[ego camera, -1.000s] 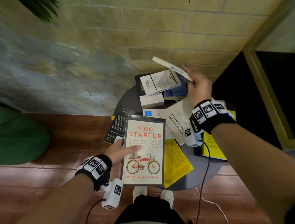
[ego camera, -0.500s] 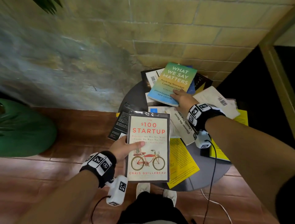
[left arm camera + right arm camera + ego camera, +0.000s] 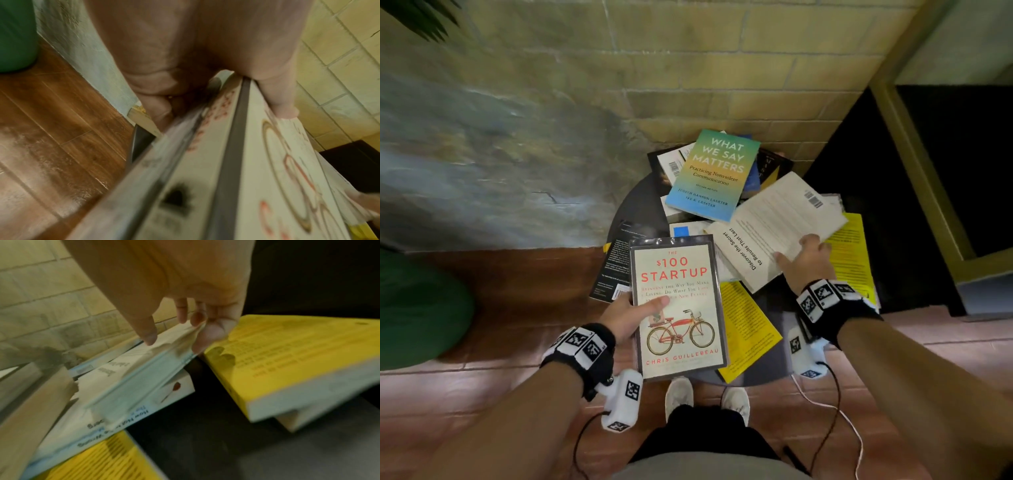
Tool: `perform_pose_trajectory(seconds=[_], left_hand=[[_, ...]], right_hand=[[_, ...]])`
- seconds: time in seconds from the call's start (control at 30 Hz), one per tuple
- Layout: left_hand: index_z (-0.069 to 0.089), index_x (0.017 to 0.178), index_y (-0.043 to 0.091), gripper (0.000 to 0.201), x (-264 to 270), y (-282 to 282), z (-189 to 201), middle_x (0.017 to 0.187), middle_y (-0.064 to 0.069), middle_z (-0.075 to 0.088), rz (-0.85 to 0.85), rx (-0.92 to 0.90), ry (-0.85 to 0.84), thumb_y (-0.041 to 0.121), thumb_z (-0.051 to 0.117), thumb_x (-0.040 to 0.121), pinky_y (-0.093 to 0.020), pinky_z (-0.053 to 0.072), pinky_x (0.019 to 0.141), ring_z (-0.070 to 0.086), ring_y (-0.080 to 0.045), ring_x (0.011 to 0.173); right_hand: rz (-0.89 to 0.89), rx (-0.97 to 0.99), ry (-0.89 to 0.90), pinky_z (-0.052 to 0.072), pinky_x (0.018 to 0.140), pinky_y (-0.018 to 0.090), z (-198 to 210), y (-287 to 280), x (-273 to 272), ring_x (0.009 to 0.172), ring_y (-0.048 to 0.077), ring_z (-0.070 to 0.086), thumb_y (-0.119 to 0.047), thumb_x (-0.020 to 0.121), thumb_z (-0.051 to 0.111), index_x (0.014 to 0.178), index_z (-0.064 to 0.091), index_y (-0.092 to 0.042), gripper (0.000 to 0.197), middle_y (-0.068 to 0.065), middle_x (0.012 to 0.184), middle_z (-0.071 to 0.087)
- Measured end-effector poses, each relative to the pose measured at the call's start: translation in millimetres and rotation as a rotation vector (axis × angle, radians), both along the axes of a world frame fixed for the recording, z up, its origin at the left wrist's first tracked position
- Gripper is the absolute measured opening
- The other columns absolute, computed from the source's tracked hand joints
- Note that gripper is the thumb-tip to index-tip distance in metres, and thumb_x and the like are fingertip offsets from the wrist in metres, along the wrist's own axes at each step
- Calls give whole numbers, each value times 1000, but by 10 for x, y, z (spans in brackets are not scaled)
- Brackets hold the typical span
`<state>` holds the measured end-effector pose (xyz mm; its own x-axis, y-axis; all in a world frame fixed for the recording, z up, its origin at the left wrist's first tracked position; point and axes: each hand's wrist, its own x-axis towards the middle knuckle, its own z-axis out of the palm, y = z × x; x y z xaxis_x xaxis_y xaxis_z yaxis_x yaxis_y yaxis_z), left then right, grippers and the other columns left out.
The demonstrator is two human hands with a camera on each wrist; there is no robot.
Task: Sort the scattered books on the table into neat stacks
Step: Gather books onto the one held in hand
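My left hand (image 3: 635,313) holds the cream "$100 Startup" book (image 3: 681,308) flat above the table's near edge. Its thumb lies on the cover and the fingers are underneath, as the left wrist view shows around the book (image 3: 236,162). My right hand (image 3: 804,255) grips the near corner of a white book (image 3: 774,222) that lies back cover up. In the right wrist view its thumb (image 3: 149,335) presses on top of the white book (image 3: 139,373) and the fingers curl under its lifted edge. The teal "What We Say Matters" book (image 3: 712,174) tops a loose pile at the back.
The small round dark table (image 3: 774,363) stands against a brick wall. Yellow books lie at the front (image 3: 746,329) and right (image 3: 854,253), and a black book (image 3: 616,267) overhangs the left edge. More books sit under the white one. A dark cabinet (image 3: 893,205) is to the right.
My right hand laid the teal book on the back pile, let go, and moved right and nearer to grip the white book's corner. The left hand kept holding its book.
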<state>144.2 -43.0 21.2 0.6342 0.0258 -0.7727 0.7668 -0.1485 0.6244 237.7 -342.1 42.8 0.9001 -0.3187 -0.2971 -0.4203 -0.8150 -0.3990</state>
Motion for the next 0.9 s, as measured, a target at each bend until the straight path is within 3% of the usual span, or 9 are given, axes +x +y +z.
perform_pose_trajectory(seconds=[0.13, 0.23, 0.4, 0.43, 0.5, 0.57, 0.67, 0.77, 0.9], left_hand=[[62, 117, 24, 48, -10, -19, -43, 105, -4, 76, 16, -6, 8, 40, 78, 75, -45, 51, 97, 73, -23, 92], [63, 112, 25, 45, -24, -22, -64, 107, -4, 75, 22, 8, 7, 41, 79, 74, -44, 51, 97, 72, -22, 93], [63, 111, 25, 43, -36, -47, -61, 109, -6, 74, 66, -23, 19, 37, 81, 74, -47, 50, 98, 71, -26, 95], [63, 111, 25, 49, -49, -45, -58, 108, -6, 75, 79, -45, 26, 39, 84, 69, -50, 50, 99, 72, -27, 97], [64, 113, 27, 67, -74, -23, -88, 106, -6, 76, 104, -84, 46, 46, 90, 53, -53, 49, 98, 72, -30, 97], [62, 117, 28, 80, -89, 1, -121, 106, -5, 76, 106, -96, 48, 49, 91, 46, -54, 49, 98, 72, -29, 97], [61, 120, 26, 84, -98, 26, -159, 108, -6, 75, 106, -129, 47, 49, 93, 45, -54, 48, 99, 72, -30, 99], [62, 119, 26, 72, -102, 28, -138, 107, -7, 75, 79, -136, 45, 46, 90, 55, -55, 47, 99, 72, -30, 98], [63, 116, 25, 52, -72, 11, -103, 102, -5, 76, 42, -35, 13, 42, 82, 71, -50, 48, 99, 73, -26, 94]], right_hand=[[-289, 360, -23, 51, 85, 47, -148, 42, -19, 106, 40, 56, -31, 72, 79, 118, 38, -12, 64, 17, 126, 45], [-465, 519, -91, 54, 77, 58, -359, 23, -12, 100, 42, 58, -37, 57, 84, 105, 31, -23, 74, 18, 123, 47], [-591, 715, -121, 53, 84, 45, -113, 148, 7, 100, 30, 61, -28, 66, 83, 134, 31, -9, 88, 13, 115, 58], [-624, 774, -90, 54, 77, 40, -63, 130, 31, 97, 29, 63, -25, 69, 82, 132, 38, -7, 79, 12, 112, 62], [-649, 869, -40, 47, 62, 31, 106, 78, 45, 76, 25, 62, -19, 79, 75, 102, 58, -6, 31, 8, 89, 64], [-662, 847, -48, 45, 65, 32, 236, 15, 5, 67, 21, 55, -16, 84, 69, 83, 58, -7, 14, 7, 78, 59], [-622, 731, -184, 47, 67, 34, 330, -80, -95, 73, 27, 60, -15, 85, 63, 105, 61, -3, 24, 12, 93, 65], [-534, 630, -293, 52, 82, 43, 499, -126, -218, 97, 34, 63, -17, 85, 60, 119, 57, -9, 34, 13, 109, 65], [-238, 311, -431, 35, 77, 19, 749, -209, -378, 110, 29, 55, -14, 88, 60, 126, 57, -10, 38, 14, 120, 57]])
